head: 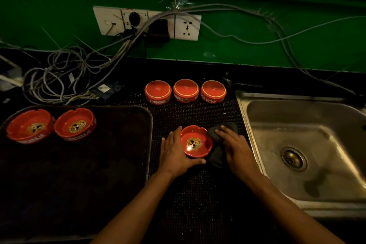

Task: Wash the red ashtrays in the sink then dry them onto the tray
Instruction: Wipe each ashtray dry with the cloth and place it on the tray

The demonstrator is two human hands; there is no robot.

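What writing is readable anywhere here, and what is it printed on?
"SINGARAJA": side of the left upside-down ashtray, upside down.
"SINGARA", cut off: middle upside-down ashtray.
"RAJA", partial: right upside-down ashtray.
"NGARAJA", blurred: two ashtrays on the tray.
Emblem inside the held ashtray: no legible words.

Upright red ashtray between tray and sink.
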